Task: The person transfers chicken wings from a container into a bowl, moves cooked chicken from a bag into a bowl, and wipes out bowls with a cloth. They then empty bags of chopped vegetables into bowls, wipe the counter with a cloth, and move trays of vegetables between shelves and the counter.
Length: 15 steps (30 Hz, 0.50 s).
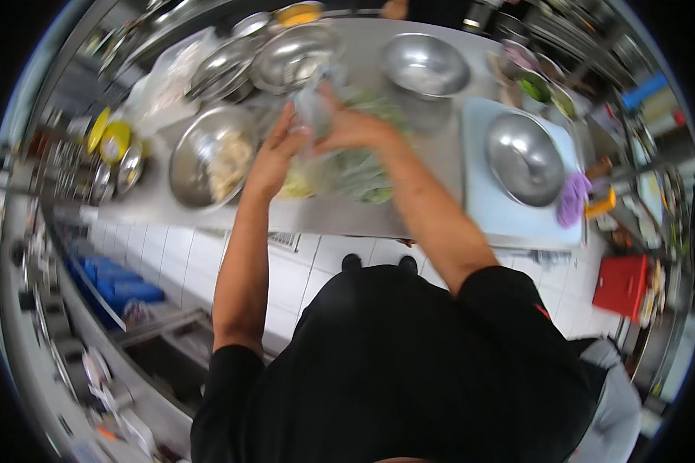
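My left hand (pixel 274 154) and my right hand (pixel 351 127) come together above the steel table, gripping a crumpled translucent plastic bag (pixel 313 112) between them. Motion blurs the fingers and the bag, and its contents cannot be made out. Just below my hands, clear plastic with leafy greens (pixel 363 176) lies on the table, with a pale yellow-green patch (pixel 295 185) to its left. A large steel bowl (pixel 189 166) to the left of my left hand holds pale, cream-coloured pieces (pixel 230 163).
Steel bowls (pixel 297 50) line the far left, and another steel bowl (pixel 425 65) stands at the back. On the right, a bowl (pixel 523 158) rests on a white board (pixel 479 208) beside a purple cloth (pixel 574 199). A red bin (pixel 620 285) stands lower right.
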{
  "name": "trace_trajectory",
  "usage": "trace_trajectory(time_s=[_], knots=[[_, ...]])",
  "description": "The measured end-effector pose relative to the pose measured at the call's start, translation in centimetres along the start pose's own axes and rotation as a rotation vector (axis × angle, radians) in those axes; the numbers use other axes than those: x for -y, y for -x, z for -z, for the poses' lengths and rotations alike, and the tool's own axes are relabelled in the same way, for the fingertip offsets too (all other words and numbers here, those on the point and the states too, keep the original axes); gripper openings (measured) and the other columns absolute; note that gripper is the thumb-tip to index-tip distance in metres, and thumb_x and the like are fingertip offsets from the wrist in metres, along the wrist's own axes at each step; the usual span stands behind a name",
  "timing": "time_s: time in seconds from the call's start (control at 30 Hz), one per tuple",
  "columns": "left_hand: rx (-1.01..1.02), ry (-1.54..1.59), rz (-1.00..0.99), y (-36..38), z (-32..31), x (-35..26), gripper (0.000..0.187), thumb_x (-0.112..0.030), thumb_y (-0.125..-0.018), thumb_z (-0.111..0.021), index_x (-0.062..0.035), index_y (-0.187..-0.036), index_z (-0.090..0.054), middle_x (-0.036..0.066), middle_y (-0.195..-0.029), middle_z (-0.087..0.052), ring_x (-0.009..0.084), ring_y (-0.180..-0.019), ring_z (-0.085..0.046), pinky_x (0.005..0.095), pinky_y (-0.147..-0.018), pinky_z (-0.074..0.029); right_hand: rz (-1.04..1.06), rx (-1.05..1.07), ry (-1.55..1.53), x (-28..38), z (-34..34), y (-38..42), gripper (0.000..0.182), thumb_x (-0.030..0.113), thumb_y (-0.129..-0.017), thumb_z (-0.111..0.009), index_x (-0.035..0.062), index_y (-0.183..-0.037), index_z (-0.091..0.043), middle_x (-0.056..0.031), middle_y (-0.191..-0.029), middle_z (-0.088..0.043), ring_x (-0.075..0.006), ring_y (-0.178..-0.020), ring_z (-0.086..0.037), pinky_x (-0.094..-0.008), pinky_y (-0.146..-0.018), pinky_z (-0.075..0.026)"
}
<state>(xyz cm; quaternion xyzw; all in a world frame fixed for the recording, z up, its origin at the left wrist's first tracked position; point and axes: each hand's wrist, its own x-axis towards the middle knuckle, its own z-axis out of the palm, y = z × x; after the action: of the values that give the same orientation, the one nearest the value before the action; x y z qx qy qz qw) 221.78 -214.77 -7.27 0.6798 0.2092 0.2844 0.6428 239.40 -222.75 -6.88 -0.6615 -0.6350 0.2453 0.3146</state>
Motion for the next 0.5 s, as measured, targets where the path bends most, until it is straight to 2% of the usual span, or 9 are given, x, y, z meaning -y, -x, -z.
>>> trace_trajectory(time_s=[0.03, 0.07, 0.1, 0.13, 0.2, 0.27, 0.37, 0.43, 0.5], knots=[[0.09, 0.141, -0.016, -1.0, -1.0, -0.5, 0.065, -0.022, -0.087, -0.062, -0.0024, -0.142, -0.035, 0.015, -0.145, -0.039, 0.0228, -0.136, -0.033, 0.0293, -0.111, -0.022, -0.043, -0.077, -0.087, 0.3, -1.4, 0.7, 0.101, 0.034, -0.068, -0.078, -0.0041, -0.143, -0.023, -0.0286, -0.14, -0.039, -0.0346, -0.128, -0.044, -0.0372, -0.105, -0.036], [0.182, 0.28, -0.016, -1.6, -1.8, -1.3, 0.063, -0.021, -0.088, -0.06, -0.001, -0.142, -0.035, 0.014, -0.145, -0.04, 0.0222, -0.136, -0.034, 0.0295, -0.111, -0.021, -0.179, -0.043, 0.03, 0.5, -0.8, 0.3, 0.075, 0.031, -0.072, -0.073, -0.0024, -0.13, -0.04, -0.027, -0.126, -0.05, -0.0354, -0.117, -0.052, -0.039, -0.098, -0.041], [0.266, 0.185, -0.039, -1.4, -2.3, -3.2, 0.06, -0.022, -0.089, -0.057, -0.0001, -0.141, -0.038, 0.015, -0.141, -0.044, 0.0217, -0.132, -0.038, 0.0322, -0.108, -0.027, -0.318, 0.006, 0.131, 0.4, 0.2, 0.6, 0.052, 0.027, -0.075, -0.068, -0.0007, -0.118, -0.057, -0.0255, -0.112, -0.061, -0.0362, -0.106, -0.059, -0.0407, -0.091, -0.046], [0.26, 0.033, -0.118, -1.0, -2.4, -4.5, 0.058, -0.027, -0.09, -0.055, -0.0014, -0.14, -0.04, 0.015, -0.14, -0.046, 0.0222, -0.128, -0.043, 0.0354, -0.105, -0.031, -0.295, -0.146, 0.129, -0.2, 1.7, 1.7, 0.041, 0.025, -0.077, -0.065, -0.0002, -0.108, -0.06, -0.024, -0.102, -0.063, -0.0365, -0.098, -0.061, -0.0416, -0.087, -0.047], [0.034, 0.025, -0.182, -0.6, -2.5, -5.0, 0.06, -0.035, -0.092, -0.053, -0.0029, -0.14, -0.039, 0.014, -0.137, -0.048, 0.0237, -0.126, -0.045, 0.0383, -0.104, -0.033, -0.2, -0.429, 0.142, 0.0, 5.3, 2.9, 0.025, 0.022, -0.08, -0.059, 0.0009, -0.089, -0.067, -0.0211, -0.083, -0.066, -0.0371, -0.084, -0.064, -0.0435, -0.077, -0.05], [-0.27, 0.081, -0.184, -0.3, -3.5, -3.4, 0.062, -0.039, -0.092, -0.053, -0.0032, -0.14, -0.038, 0.014, -0.136, -0.049, 0.0249, -0.125, -0.045, 0.0398, -0.105, -0.032, -0.003, -0.609, 0.132, 4.2, 10.1, 6.2, 0.029, 0.028, -0.08, -0.059, 0.0012, -0.088, -0.066, -0.0209, -0.078, -0.065, -0.0382, -0.079, -0.063, -0.0428, -0.072, -0.05], [-0.141, 0.65, 0.076, -1.1, -7.2, 1.5, 0.061, -0.042, -0.093, -0.052, -0.0047, -0.139, -0.038, 0.013, -0.132, -0.051, 0.0256, -0.123, -0.048, 0.0417, -0.104, -0.035, 0.147, -0.829, 0.089, 8.4, 14.2, 10.1, 0.026, 0.026, -0.081, -0.06, 0.0006, -0.086, -0.065, -0.0142, -0.072, -0.065, -0.0295, -0.07, -0.063, -0.0398, -0.066, -0.049], [0.13, 0.98, 0.411, 0.1, -11.6, 0.9, 0.06, -0.042, -0.092, -0.052, -0.007, -0.139, -0.038, 0.012, -0.133, -0.05, 0.0267, -0.122, -0.048, 0.0429, -0.103, -0.037, 0.134, -0.894, -0.036, 9.2, 16.7, 12.8, 0.025, 0.025, -0.082, -0.06, 0.0003, -0.085, -0.064, -0.01, -0.07, -0.065, -0.0233, -0.065, -0.061, -0.0374, -0.065, -0.049], [0.342, 1.151, 0.667, -0.2, -16.0, -0.1, 0.062, -0.042, -0.091, -0.054, -0.0068, -0.139, -0.038, 0.012, -0.134, -0.05, 0.0269, -0.122, -0.047, 0.0429, -0.103, -0.037, 0.185, -0.889, -0.127, 8.1, 18.8, 15.7, 0.028, 0.025, -0.085, -0.059, -0.0014, -0.092, -0.064, -0.0162, -0.095, -0.065, -0.0301, -0.086, -0.062, -0.0376, -0.077, -0.048]])
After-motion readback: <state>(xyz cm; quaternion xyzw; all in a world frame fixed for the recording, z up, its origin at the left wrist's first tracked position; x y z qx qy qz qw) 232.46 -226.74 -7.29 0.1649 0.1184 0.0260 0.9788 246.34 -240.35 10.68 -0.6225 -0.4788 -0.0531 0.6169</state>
